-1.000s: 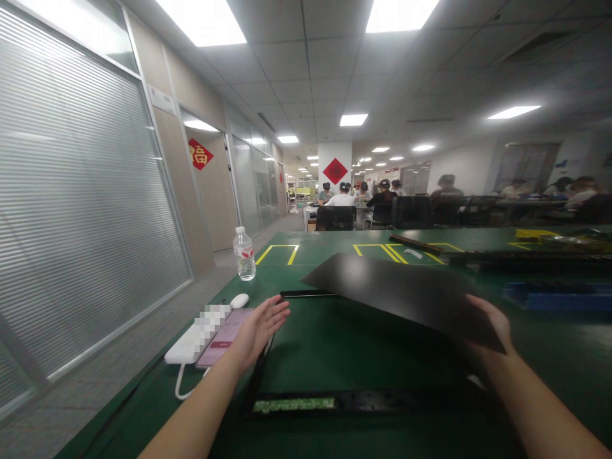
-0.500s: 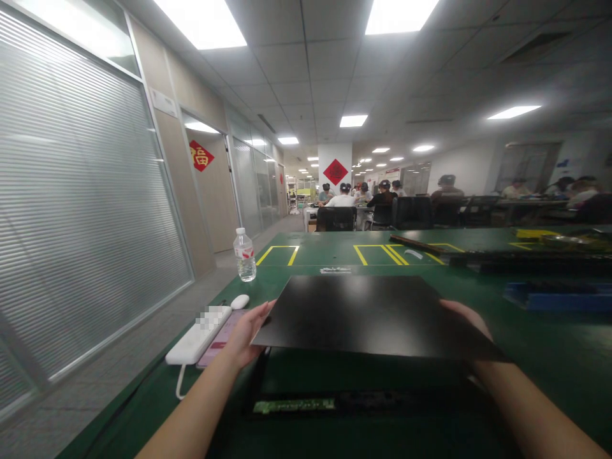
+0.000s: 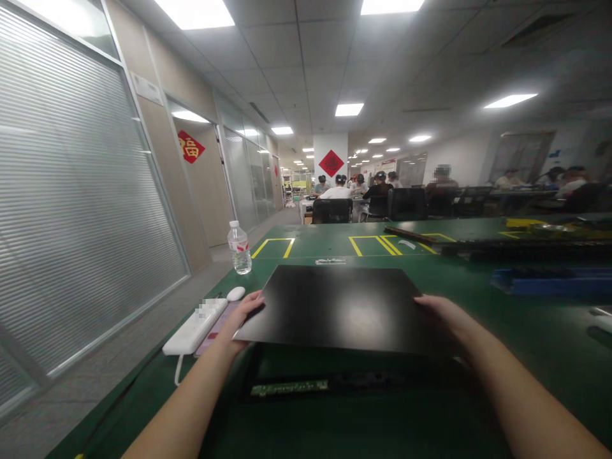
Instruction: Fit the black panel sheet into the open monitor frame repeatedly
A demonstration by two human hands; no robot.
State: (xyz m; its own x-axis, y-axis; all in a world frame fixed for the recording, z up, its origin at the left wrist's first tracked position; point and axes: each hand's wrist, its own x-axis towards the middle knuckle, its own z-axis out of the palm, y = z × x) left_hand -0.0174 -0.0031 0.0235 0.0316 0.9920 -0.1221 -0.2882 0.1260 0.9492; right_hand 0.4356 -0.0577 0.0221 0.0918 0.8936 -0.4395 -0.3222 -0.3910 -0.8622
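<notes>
A flat black rectangular panel (image 3: 329,309) is held up in front of me, tilted, with light glaring on its glossy face. My left hand (image 3: 245,313) is closed on the panel's left edge, thumb over the top face. On the opposite edge, my right hand (image 3: 442,313) grips with the thumb side showing; the fingers under the panel are hidden. Below the panel, a green circuit board strip (image 3: 289,387) shows within a dark, frame-like part on the table. Much of that part lies in shadow or behind the panel.
The green table (image 3: 315,245) carries yellow tape marks. At left are a water bottle (image 3: 240,248), a white power strip (image 3: 196,328) and a white mouse (image 3: 236,294). A blue tray (image 3: 549,282) and long dark parts lie at right. People sit at tables farther back.
The panel has shifted slightly left and up in view. My right hand has come into fuller view beside the panel's right edge. Both hands keep hold.
</notes>
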